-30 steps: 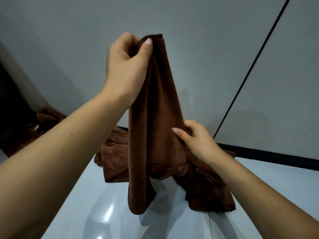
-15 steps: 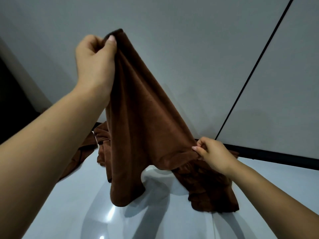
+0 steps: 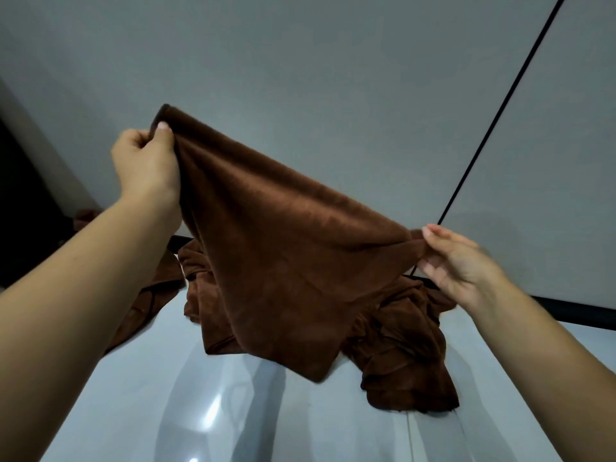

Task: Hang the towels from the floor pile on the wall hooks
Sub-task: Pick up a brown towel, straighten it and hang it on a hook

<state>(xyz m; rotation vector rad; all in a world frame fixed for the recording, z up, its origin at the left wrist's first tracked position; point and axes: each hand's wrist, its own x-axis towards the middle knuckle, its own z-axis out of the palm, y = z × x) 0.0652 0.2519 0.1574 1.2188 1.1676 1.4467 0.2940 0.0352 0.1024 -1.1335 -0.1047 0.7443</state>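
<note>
My left hand pinches the upper corner of the brown towel; my right hand pinches the opposite corner lower down, remaining fingers loosely spread. The towel hangs stretched between them, above the floor pile on the glossy floor against the grey wall.

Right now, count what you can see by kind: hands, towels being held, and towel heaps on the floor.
Hands: 2, left hand and right hand
Held brown towel: 1
Floor pile of brown towels: 1 heap, separate towels cannot be told apart
Total: 4
</note>
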